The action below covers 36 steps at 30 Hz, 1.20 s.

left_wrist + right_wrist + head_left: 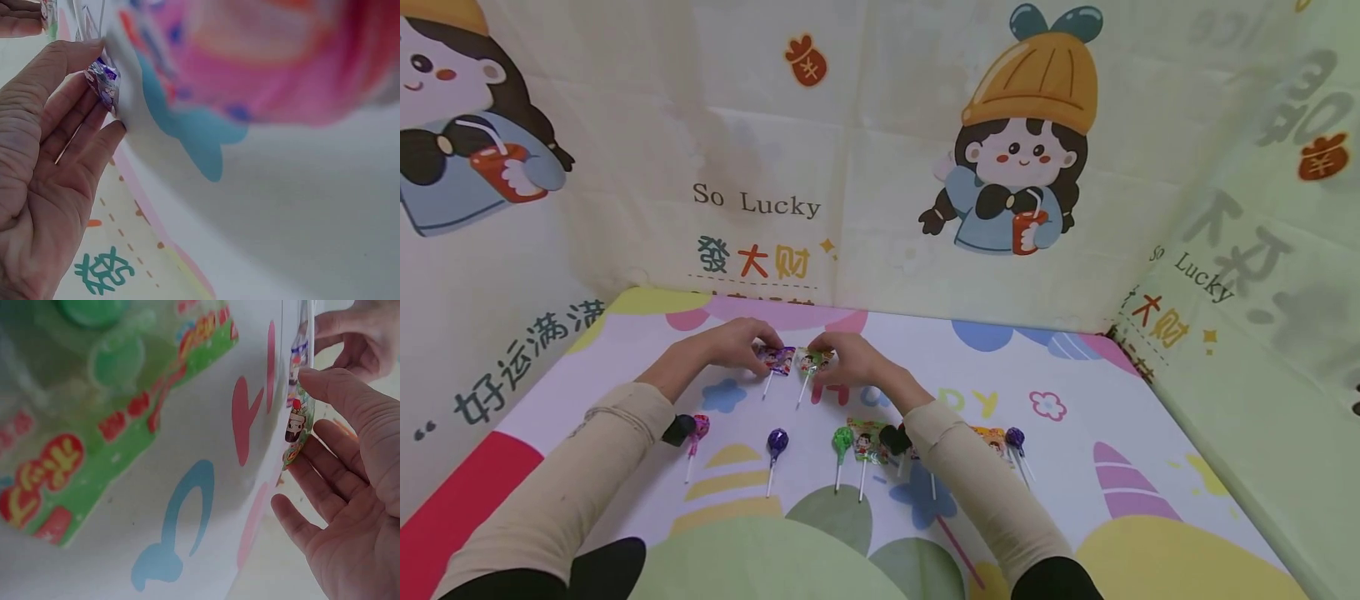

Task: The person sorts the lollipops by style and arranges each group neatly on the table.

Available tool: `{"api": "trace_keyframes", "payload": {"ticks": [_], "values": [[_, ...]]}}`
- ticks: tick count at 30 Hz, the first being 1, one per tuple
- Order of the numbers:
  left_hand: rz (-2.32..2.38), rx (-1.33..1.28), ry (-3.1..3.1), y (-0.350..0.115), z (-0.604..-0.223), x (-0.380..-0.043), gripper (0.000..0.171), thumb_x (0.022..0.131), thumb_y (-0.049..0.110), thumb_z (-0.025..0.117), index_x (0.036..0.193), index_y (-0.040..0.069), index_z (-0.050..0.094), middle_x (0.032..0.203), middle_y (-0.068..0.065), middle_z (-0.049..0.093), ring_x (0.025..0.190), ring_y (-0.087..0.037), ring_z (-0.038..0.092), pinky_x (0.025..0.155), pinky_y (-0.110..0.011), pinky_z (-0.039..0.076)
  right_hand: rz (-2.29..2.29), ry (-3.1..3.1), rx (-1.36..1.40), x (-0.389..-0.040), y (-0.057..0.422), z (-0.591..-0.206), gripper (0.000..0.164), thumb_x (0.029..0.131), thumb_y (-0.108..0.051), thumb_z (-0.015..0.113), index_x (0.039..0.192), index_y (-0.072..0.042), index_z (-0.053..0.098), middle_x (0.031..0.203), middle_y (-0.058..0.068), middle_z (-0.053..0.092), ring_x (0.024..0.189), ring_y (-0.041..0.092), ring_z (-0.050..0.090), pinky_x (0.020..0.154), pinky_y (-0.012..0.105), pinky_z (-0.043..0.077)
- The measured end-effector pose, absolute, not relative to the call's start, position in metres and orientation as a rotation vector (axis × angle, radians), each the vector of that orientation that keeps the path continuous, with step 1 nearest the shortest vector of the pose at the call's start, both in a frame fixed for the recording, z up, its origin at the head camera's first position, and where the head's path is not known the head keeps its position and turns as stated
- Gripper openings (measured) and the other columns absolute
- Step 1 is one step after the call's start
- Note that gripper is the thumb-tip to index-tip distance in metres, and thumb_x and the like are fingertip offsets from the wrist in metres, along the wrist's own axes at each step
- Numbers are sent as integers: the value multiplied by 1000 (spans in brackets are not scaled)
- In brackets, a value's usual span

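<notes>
At the back of the table, my left hand (737,343) pinches a purple-wrapped lollipop (780,360) by its wrapper, its white stick pointing toward me. Thumb and fingers lie on either side of that purple wrapper (107,86) in the left wrist view. Just to the right, my right hand (855,360) holds a green-wrapped lollipop (812,360) by the wrapper's edge, its stick also toward me. The right wrist view has the green wrapper (299,425) between thumb and fingers, beside the other hand. A small gap separates the two lollipops.
Nearer me runs a row of lollipops: a pink one (699,427), a round purple one (777,442), a round green one (842,440), a flat green-wrapped one (867,442), an orange-wrapped one (991,437) and another purple one (1016,437). My right forearm hides part of this row. A printed cloth wall (895,283) borders the table.
</notes>
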<state>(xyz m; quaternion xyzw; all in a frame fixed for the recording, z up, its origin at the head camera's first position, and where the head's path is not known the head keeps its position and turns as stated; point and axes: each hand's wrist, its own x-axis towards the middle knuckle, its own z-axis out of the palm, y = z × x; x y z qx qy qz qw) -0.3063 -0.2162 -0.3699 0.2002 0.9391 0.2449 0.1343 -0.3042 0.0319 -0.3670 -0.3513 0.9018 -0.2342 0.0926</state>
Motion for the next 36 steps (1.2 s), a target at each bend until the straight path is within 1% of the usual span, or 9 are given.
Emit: {"api": "trace_keyframes", "payload": {"ticks": [6, 15, 23, 27, 36], "values": [[717, 585, 2716, -217, -370, -306, 47, 86, 15, 82, 130, 5, 67, 135, -17, 63, 122, -34, 55, 111, -57, 42, -700, 2659, -1009, -311, 31, -370, 47, 90, -18, 79, 134, -7, 63, 133, 7, 67, 126, 20, 59, 111, 32, 45], [711, 616, 2717, -219, -369, -305, 45, 87, 14, 81, 129, 5, 68, 134, -16, 64, 123, -35, 54, 112, -58, 40, -705, 2649, -974, -316, 28, -375, 46, 89, -18, 81, 132, -9, 65, 132, 4, 67, 122, 17, 59, 109, 30, 46], [700, 631, 2722, -220, -367, -304, 44, 89, 12, 80, 130, 4, 67, 135, -17, 63, 128, -37, 53, 113, -59, 39, -698, 2652, -964, -317, 27, -375, 46, 89, -18, 81, 132, -9, 65, 132, 5, 66, 122, 18, 59, 109, 30, 45], [705, 640, 2727, -221, -368, -304, 43, 89, 12, 79, 130, 4, 67, 135, -17, 63, 128, -38, 53, 113, -58, 40, -676, 2670, -965, -317, 26, -375, 48, 88, -20, 82, 132, -11, 65, 133, 4, 66, 123, 17, 59, 109, 30, 45], [716, 631, 2719, -222, -373, -305, 44, 90, 11, 79, 131, 4, 66, 135, -17, 63, 127, -37, 54, 111, -57, 43, -695, 2666, -957, -314, 25, -375, 49, 87, -17, 83, 132, -11, 65, 134, 5, 66, 124, 18, 58, 109, 31, 46]]}}
